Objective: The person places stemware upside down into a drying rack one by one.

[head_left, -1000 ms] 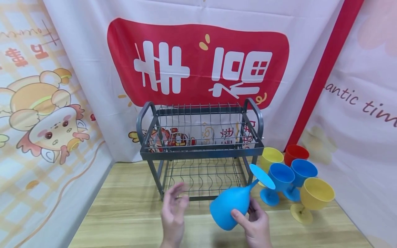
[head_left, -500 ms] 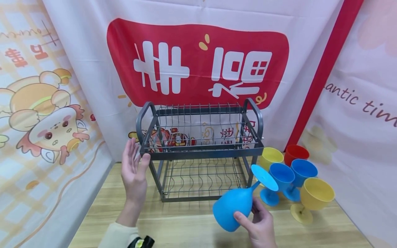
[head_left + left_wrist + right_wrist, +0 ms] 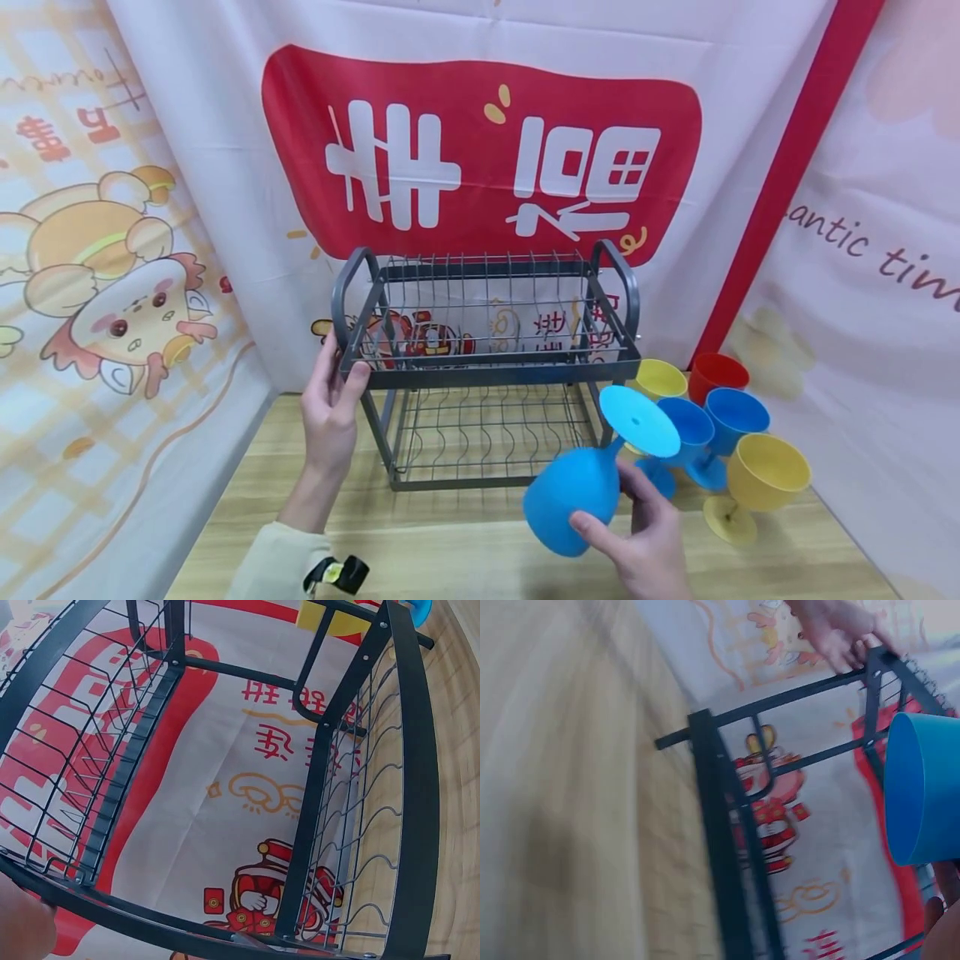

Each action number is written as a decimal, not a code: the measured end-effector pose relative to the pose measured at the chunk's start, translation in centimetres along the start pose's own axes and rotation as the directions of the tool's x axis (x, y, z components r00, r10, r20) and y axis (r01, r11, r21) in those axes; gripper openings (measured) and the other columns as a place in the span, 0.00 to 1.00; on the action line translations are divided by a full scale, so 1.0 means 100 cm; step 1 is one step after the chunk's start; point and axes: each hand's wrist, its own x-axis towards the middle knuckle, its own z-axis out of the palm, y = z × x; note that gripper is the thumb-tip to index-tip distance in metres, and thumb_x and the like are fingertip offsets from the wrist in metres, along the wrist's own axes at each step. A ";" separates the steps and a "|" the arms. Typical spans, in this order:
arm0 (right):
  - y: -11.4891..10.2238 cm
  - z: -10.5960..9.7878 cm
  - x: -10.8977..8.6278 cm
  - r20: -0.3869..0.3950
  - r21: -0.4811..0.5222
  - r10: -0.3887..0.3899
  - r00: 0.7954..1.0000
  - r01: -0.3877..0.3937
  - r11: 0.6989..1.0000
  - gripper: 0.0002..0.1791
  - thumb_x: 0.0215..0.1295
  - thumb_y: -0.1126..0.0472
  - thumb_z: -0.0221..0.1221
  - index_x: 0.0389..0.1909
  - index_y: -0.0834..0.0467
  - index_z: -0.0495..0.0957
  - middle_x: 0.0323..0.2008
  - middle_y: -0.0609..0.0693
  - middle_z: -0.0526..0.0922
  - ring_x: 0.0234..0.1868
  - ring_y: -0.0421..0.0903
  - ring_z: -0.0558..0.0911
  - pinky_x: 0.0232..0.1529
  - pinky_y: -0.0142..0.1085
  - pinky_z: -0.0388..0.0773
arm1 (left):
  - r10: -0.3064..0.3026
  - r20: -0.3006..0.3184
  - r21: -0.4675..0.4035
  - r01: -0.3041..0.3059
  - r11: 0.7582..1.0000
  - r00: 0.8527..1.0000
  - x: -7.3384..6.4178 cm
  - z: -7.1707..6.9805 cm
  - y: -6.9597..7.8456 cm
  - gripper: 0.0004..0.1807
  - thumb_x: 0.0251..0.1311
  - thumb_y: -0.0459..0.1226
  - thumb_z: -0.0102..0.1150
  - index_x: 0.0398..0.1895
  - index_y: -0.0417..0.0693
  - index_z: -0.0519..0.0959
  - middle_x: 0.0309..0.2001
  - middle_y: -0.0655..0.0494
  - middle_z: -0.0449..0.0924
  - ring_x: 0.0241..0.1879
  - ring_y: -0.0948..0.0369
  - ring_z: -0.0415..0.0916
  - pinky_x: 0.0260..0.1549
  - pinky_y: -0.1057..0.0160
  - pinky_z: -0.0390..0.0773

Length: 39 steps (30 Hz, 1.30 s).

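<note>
My right hand [image 3: 637, 533] grips a blue goblet [image 3: 573, 500] by its bowl, thumb on the near side. The goblet is tilted, its round foot up and to the right and its mouth down. Its bowl [image 3: 926, 791] also shows in the right wrist view. My left hand [image 3: 330, 417] holds the left front corner of a dark two-tier dish rack [image 3: 487, 375], with the thumb over the front of the upper tier's rim and the fingers along the left side. In the left wrist view the thumb [image 3: 26, 922] sits against the rack's frame; the other fingers are hidden.
Right of the rack stand several upright goblets: a red one [image 3: 716, 375], a near yellow one [image 3: 768, 475], a far yellow one [image 3: 660, 379] and blue ones [image 3: 735, 412]. The wooden tabletop [image 3: 450, 550] meets printed cloth walls [image 3: 480, 167] behind and at both sides.
My left hand has gone from in front of the rack to its upper left corner and taken hold there. The right hand has shifted slightly right, turning the goblet's foot more toward me.
</note>
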 end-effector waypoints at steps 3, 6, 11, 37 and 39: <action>-0.018 -0.006 -0.001 -0.016 -0.050 -0.097 0.995 0.096 0.994 0.38 0.64 0.56 0.76 0.73 0.56 0.73 0.68 0.56 0.81 0.64 0.55 0.79 0.72 0.57 0.78 | 0.006 0.002 -0.009 -0.006 1.000 1.000 0.000 0.000 0.000 0.34 0.77 0.33 0.56 0.82 0.61 0.62 0.73 0.43 0.71 0.72 0.60 0.72 0.72 0.75 0.70; -0.037 -0.013 0.001 -0.021 -0.085 -0.159 0.987 0.157 0.984 0.36 0.64 0.57 0.76 0.72 0.55 0.74 0.68 0.53 0.81 0.63 0.53 0.81 0.67 0.48 0.83 | 0.008 0.003 -0.014 -0.007 1.000 1.000 0.000 0.000 0.001 0.34 0.77 0.33 0.56 0.82 0.59 0.62 0.73 0.42 0.71 0.71 0.61 0.73 0.72 0.75 0.70; -0.067 -0.028 0.003 -0.010 -0.143 -0.224 0.975 0.220 0.965 0.38 0.64 0.55 0.76 0.73 0.54 0.73 0.69 0.55 0.80 0.64 0.59 0.82 0.61 0.54 0.86 | -0.005 0.010 -0.013 0.006 1.000 1.000 -0.001 0.000 0.002 0.34 0.78 0.33 0.55 0.83 0.56 0.61 0.74 0.49 0.71 0.73 0.61 0.71 0.73 0.76 0.68; -0.192 -0.025 0.069 0.009 -0.167 -0.458 0.889 0.453 0.876 0.45 0.62 0.36 0.72 0.77 0.47 0.70 0.69 0.49 0.80 0.64 0.53 0.82 0.63 0.59 0.84 | -0.022 0.030 0.005 0.022 1.000 0.999 -0.001 -0.003 0.007 0.34 0.79 0.33 0.54 0.84 0.54 0.60 0.80 0.44 0.66 0.76 0.58 0.69 0.71 0.76 0.70; -0.196 -0.019 0.077 0.011 -0.170 -0.469 0.883 0.464 0.869 0.45 0.62 0.36 0.72 0.77 0.48 0.71 0.69 0.50 0.80 0.64 0.54 0.81 0.63 0.58 0.84 | -0.025 0.031 0.011 0.025 1.000 0.999 -0.001 -0.003 0.008 0.34 0.79 0.33 0.54 0.84 0.54 0.60 0.80 0.45 0.66 0.75 0.60 0.70 0.71 0.76 0.70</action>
